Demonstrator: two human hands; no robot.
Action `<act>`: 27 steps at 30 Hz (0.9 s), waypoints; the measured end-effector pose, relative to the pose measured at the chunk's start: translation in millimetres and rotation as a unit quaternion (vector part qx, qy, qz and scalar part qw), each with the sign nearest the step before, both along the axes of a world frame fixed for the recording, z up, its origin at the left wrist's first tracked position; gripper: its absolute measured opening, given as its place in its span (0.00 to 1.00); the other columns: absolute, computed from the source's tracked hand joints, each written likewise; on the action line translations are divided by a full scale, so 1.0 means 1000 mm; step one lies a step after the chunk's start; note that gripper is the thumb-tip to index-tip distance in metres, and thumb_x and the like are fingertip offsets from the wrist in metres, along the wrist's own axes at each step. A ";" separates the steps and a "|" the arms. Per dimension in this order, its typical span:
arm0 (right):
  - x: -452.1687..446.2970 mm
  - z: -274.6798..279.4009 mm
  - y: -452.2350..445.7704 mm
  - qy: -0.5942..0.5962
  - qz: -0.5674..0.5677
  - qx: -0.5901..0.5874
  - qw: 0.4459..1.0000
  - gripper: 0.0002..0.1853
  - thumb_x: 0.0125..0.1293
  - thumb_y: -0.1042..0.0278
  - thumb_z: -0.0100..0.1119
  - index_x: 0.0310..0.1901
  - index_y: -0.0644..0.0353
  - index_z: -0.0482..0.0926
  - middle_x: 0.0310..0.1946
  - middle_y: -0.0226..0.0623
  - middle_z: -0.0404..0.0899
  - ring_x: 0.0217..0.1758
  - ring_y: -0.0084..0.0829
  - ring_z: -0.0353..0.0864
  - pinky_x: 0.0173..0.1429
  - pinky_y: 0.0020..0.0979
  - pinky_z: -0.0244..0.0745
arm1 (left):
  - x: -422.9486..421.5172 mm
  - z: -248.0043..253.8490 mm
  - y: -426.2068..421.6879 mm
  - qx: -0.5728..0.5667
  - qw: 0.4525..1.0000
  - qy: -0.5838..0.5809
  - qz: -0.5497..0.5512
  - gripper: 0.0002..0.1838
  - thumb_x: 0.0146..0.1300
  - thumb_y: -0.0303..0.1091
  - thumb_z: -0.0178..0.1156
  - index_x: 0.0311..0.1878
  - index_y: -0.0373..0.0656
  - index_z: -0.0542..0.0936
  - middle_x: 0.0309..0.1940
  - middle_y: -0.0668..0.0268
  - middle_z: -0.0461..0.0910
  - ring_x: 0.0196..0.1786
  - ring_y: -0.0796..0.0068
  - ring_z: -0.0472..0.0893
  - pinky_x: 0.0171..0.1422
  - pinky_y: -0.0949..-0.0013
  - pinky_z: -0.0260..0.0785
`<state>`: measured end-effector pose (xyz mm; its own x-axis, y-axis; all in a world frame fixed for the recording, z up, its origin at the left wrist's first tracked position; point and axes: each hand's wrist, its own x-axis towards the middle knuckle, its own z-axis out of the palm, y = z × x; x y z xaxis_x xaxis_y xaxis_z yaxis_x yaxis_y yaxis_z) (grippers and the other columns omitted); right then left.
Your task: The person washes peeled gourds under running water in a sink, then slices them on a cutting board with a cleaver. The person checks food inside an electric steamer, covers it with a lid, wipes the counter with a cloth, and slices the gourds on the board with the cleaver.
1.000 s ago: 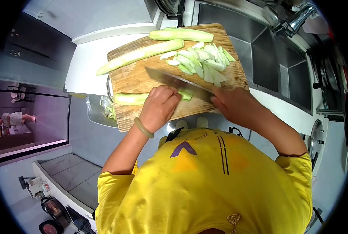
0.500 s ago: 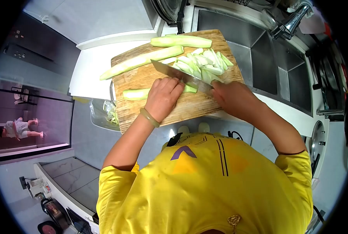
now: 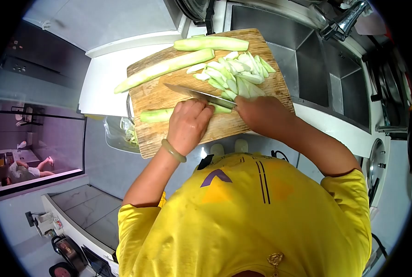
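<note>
Reference point: the wooden cutting board [image 3: 157, 99]. Step in hand, as judged: slicing.

The near length [image 3: 155, 115] of pale green vegetable lies along the board's near side. Two longer lengths, the middle length [image 3: 164, 70] and the far length [image 3: 210, 44], lie toward the board's far side; the middle one overhangs its left edge. Cut slices [image 3: 237, 71] are heaped on the board's right half.

The left hand [image 3: 187, 123] is closed over the near length, fingers curled, pinning it to the board. The right hand [image 3: 261, 113] is wrapped around the knife [image 3: 192, 93] at its handle end, which the hand hides. The blade slants across the board's middle, just beside the left fingers; whether its edge touches the vegetable cannot be told.

Recommendations: fingertips should be tucked behind the knuckles, since clearance from the blade appears slight. An unchanging blade angle should give slices of even thickness. The near length, probably moist and slippery, calls for firm downward pressure. The heap seems close enough to the blade to warrant pushing further toward the board's right edge.
</note>
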<state>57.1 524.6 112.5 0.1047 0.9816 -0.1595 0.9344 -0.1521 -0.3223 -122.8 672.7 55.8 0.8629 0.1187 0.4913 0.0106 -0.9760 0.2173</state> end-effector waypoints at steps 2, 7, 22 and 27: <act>0.003 0.009 -0.002 -0.004 -0.002 -0.016 1.000 0.09 0.72 0.64 0.50 0.40 0.62 0.71 0.23 0.48 0.81 0.29 0.51 0.83 0.34 0.49 0.77 | -0.002 0.001 -0.001 -0.007 1.000 0.011 -0.002 0.13 0.54 0.25 0.66 0.45 0.42 0.81 0.41 0.63 0.80 0.45 0.60 0.78 0.48 0.60 0.68; -0.004 0.013 -0.005 -0.015 0.013 -0.052 0.998 0.10 0.72 0.63 0.50 0.40 0.61 0.71 0.23 0.49 0.80 0.28 0.50 0.83 0.34 0.49 0.77 | -0.003 -0.001 -0.004 -0.011 1.000 0.001 0.007 0.15 0.53 0.25 0.65 0.47 0.42 0.81 0.42 0.62 0.80 0.46 0.59 0.78 0.48 0.61 0.69; 0.016 0.014 -0.001 0.023 -0.048 -0.043 0.998 0.10 0.72 0.63 0.48 0.40 0.62 0.71 0.25 0.51 0.81 0.30 0.52 0.83 0.38 0.50 0.77 | 0.017 -0.002 0.030 0.045 0.999 0.018 0.013 0.18 0.53 0.25 0.64 0.50 0.40 0.80 0.44 0.60 0.79 0.48 0.57 0.77 0.51 0.60 0.68; 0.014 0.004 0.015 0.000 -0.039 -0.056 0.998 0.09 0.72 0.64 0.48 0.39 0.62 0.70 0.25 0.51 0.80 0.30 0.52 0.83 0.38 0.50 0.77 | 0.006 0.000 0.022 -0.007 1.000 0.012 0.008 0.17 0.53 0.25 0.66 0.49 0.40 0.81 0.44 0.59 0.79 0.46 0.57 0.77 0.50 0.61 0.69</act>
<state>70.7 539.4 116.8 0.1796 0.9464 -0.2685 0.9187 -0.2590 -0.2983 -116.7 694.3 55.4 0.8726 0.1391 0.4682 0.0313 -0.9725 0.2306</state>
